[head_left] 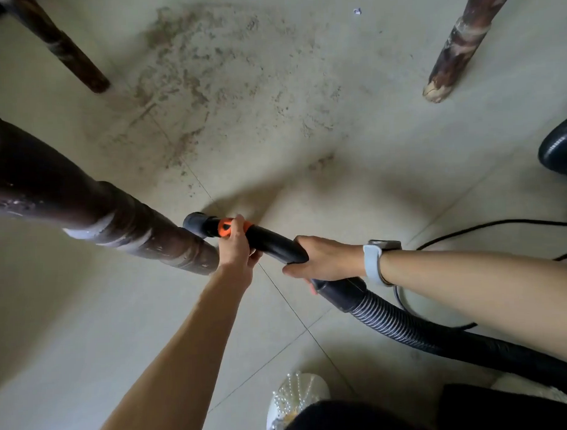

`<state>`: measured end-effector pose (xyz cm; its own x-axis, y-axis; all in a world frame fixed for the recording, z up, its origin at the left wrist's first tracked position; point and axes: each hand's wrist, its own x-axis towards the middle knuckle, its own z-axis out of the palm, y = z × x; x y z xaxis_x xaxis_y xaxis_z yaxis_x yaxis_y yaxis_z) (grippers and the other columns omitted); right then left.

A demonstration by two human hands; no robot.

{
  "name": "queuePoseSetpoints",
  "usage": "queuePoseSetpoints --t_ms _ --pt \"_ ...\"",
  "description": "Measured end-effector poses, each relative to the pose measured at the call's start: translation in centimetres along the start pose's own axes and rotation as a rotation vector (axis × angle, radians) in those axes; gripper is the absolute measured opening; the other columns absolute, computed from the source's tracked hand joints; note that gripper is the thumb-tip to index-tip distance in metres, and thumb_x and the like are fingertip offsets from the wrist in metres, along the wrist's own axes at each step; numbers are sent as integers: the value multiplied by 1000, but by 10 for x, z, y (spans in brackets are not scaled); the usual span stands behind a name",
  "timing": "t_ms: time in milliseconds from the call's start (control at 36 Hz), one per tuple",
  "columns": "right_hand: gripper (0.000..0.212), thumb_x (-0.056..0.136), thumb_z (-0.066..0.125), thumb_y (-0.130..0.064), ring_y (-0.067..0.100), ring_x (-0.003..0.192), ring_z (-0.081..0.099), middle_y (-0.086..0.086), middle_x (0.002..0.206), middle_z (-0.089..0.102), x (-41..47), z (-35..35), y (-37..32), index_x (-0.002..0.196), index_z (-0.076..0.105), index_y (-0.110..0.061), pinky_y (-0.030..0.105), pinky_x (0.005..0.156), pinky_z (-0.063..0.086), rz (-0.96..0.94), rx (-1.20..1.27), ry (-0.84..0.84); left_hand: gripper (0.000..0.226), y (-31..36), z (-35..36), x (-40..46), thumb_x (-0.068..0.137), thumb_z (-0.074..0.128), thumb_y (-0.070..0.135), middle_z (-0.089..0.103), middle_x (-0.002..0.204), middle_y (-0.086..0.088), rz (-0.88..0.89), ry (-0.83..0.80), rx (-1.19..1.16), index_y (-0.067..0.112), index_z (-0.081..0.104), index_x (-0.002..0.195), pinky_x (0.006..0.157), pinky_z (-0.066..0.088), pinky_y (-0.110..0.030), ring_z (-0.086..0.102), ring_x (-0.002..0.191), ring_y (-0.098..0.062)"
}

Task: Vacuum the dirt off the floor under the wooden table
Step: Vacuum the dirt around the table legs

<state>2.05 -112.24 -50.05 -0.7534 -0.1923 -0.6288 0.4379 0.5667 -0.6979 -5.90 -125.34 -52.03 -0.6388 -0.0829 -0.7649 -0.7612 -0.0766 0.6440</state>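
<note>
Black plastic, stiff and smooth, is making up the vacuum wand that both hands are holding low over the floor. The left hand is curling round the wand just behind its orange collar, near the open nozzle; the right hand, with a pale watch on its wrist, is wrapping the bend further back, so each grip is closed on the wand. Behind the right hand the ribbed hose is trailing off to the right, and a thin black cord is lying across the tiles.

The dirt is spreading as a brown, gritty patch on the floor ahead, between the dark wooden legs of the bench, well apart from the nozzle, which is sitting beside the nearest leg. None of it looks cleared yet.

The wand is probably light and rigid, so steering from the front hand should be easy, while the soft hose is likely to drag and twist; holding at the bend is taking that pull. The plastic may be slippery, so a full wrap suits it better than a pinch. The near leg is crowding the nozzle and could knock it off line.
</note>
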Motion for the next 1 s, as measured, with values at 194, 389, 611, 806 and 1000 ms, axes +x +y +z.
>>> queuePoseSetpoints --t_ms 194,389,611,806,1000 --pt "21 89 56 -26 19 51 61 7 60 62 -19 -6 15 86 43 -9 23 54 47 -10 42 -73 23 -20 5 -12 93 55 32 54 89 -5 -8 11 27 11 49 100 75 48 -35 57 78 -16" --pt "27 91 53 -38 20 64 60 0 72 57 -52 -13 37 97 40 -16 30 58 46 19 -137 -28 22 -39 21 -38 94 56 32 57 93 -9 -104 -59 -12 11 51 98 78 52 -36 58 83 -21" --pt "31 92 50 -40 28 71 60 -1 73 52 -45 -3 31 98 39 -11 32 60 42 -25 -288 50 24 -33 10 -36 94 55 34 58 93 -9 -93 -36 67 11 50 97 73 50 -31 59 82 -21" --pt "31 91 52 -40 27 71 57 1 79 52 -17 -3 2 97 39 -12 32 59 41 -24 -249 114 47 -14 19 -12 89 60 41 54 112 -8 63 53 39 9 48 123 75 51 -34 56 107 -23" --pt "29 91 52 -38 20 62 55 -2 72 51 -39 -9 10 96 39 -13 30 52 39 23 -232 122 38 -26 29 -19 91 57 35 52 99 -6 60 8 82 11 44 117 74 50 -34 54 95 -21"
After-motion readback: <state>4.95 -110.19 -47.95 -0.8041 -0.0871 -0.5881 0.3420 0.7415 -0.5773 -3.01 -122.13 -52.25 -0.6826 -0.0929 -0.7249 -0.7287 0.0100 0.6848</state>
